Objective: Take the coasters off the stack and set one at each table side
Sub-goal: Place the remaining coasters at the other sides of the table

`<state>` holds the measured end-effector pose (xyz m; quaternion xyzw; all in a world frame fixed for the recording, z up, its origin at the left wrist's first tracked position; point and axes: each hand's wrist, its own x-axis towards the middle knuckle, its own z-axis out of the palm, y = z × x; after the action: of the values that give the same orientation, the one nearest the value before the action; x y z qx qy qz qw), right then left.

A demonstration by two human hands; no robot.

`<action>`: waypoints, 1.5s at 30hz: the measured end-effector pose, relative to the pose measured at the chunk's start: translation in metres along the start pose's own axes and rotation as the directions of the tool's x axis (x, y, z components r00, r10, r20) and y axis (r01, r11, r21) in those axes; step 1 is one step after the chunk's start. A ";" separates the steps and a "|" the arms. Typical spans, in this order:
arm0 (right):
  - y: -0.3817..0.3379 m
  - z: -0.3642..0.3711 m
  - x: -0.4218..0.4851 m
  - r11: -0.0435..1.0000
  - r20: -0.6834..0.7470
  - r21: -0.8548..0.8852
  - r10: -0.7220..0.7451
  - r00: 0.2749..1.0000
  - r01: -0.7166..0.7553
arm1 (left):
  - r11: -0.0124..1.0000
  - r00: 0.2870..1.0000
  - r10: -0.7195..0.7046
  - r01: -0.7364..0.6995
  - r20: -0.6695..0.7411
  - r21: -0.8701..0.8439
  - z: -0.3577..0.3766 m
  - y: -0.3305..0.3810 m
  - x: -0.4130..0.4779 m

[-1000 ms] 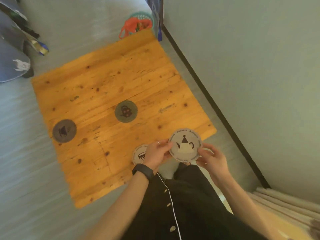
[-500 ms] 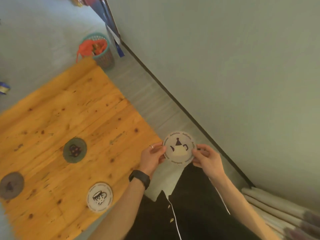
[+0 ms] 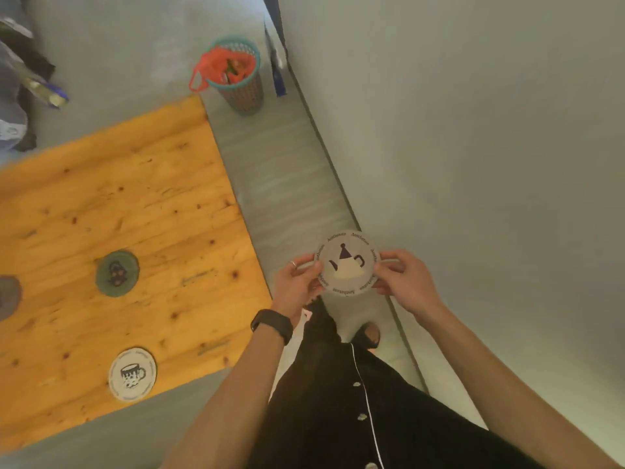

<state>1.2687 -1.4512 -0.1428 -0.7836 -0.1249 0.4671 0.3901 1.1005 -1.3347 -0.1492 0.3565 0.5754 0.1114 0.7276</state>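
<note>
The wooden counter (image 3: 128, 238) fills the left of my view, with grey floor (image 3: 287, 184) between its right edge and the wall (image 3: 473, 164). A mesh bin (image 3: 241, 81) with a red bag in it stands on the floor just past the counter's far right corner.

Three coasters already lie on the counter: a dark green one (image 3: 117, 273) out in the middle, where I take the stack to have stood, a white one with a cup picture (image 3: 132, 374) near the edge closest to me, and a grey one (image 3: 8, 297) half cut off at the left of my view, seemingly near the left edge.

The teapot coaster (image 3: 347, 263) is off the counter, in the air over the floor beside the right edge. I hold it flat between both hands, my left hand (image 3: 297, 282) pinching its left rim with thumb and fingers, my right hand (image 3: 404, 282) pinching its right rim the same way.

By my reckoning two sides are served and two are left. This coaster looks meant for the right edge, and the green one would then go to the far edge.
</note>
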 end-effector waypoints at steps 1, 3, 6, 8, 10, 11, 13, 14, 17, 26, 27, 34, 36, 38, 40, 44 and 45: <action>-0.007 0.006 0.008 1.000 0.034 -0.026 -0.002 0.999 0.003 | 0.999 1.000 -0.005 0.003 -0.024 -0.049 -0.004 0.003 0.005; -0.022 0.020 0.028 0.997 0.111 -0.074 0.004 0.994 0.004 | 0.991 0.997 -0.016 0.004 -0.082 -0.136 -0.017 0.008 0.014; -0.052 0.047 0.058 0.977 0.227 -0.209 0.007 0.974 0.042 | 0.963 0.983 -0.047 -0.002 -0.175 -0.269 -0.040 0.015 0.032; -0.078 0.071 0.082 0.950 0.291 -0.298 -0.006 0.957 0.096 | 0.927 0.973 -0.068 -0.021 -0.222 -0.375 -0.055 0.025 0.046; -0.109 0.097 0.103 0.902 0.359 -0.396 -0.023 0.933 0.174 | 0.887 0.958 -0.095 -0.042 -0.270 -0.460 -0.071 0.039 0.059; -0.124 0.111 0.114 0.871 0.399 -0.439 -0.034 0.917 0.223 | 0.869 0.949 -0.112 -0.051 -0.296 -0.492 -0.079 0.046 0.066; -0.151 0.140 0.132 0.790 0.478 -0.523 -0.040 0.878 0.320 | 0.820 0.929 -0.148 -0.077 -0.341 -0.567 -0.097 0.057 0.075; -0.165 0.155 0.141 0.751 0.512 -0.551 -0.039 0.858 0.363 | 0.790 0.919 -0.160 -0.099 -0.360 -0.605 -0.106 0.064 0.079; -0.201 0.201 0.164 0.637 0.584 -0.625 -0.003 0.812 0.452 | 0.746 0.888 -0.212 -0.123 -0.407 -0.655 -0.131 0.079 0.089; -0.239 0.333 0.247 0.211 0.800 -0.596 0.232 0.553 0.775 | 0.702 0.709 -0.440 -0.110 -0.551 -0.703 -0.159 0.076 0.139; -0.239 0.347 0.257 0.164 0.811 -0.573 0.253 0.527 0.803 | 0.681 0.680 -0.478 -0.114 -0.556 -0.724 -0.158 0.075 0.145; -0.230 0.417 0.299 -0.063 0.832 -0.391 0.402 0.382 0.918 | 0.492 0.458 -0.712 -0.216 -0.533 -0.843 -0.142 0.069 0.196; -0.226 0.425 0.309 -0.107 0.835 -0.351 0.413 0.362 0.930 | 0.469 0.400 -0.754 -0.227 -0.521 -0.854 -0.137 0.070 0.209; -0.223 0.428 0.317 -0.136 0.847 -0.327 0.398 0.354 0.935 | 0.457 0.347 -0.787 -0.226 -0.510 -0.860 -0.135 0.076 0.218; -0.220 0.427 0.322 -0.139 0.864 -0.311 0.371 0.341 0.940 | 0.463 0.309 -0.801 -0.221 -0.512 -0.858 -0.133 0.080 0.227; -0.218 0.426 0.327 -0.122 0.891 -0.277 0.339 0.302 0.953 | 0.478 0.233 -0.818 -0.232 -0.525 -0.847 -0.131 0.084 0.239; -0.218 0.426 0.328 -0.124 0.895 -0.268 0.335 0.295 0.955 | 0.479 0.218 -0.820 -0.245 -0.529 -0.843 -0.130 0.084 0.242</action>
<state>1.1267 -0.9119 -0.3028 -0.3443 -0.8258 0.3730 -0.2459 1.0775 -1.0850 -0.2889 -0.3026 0.8179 0.3760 0.3132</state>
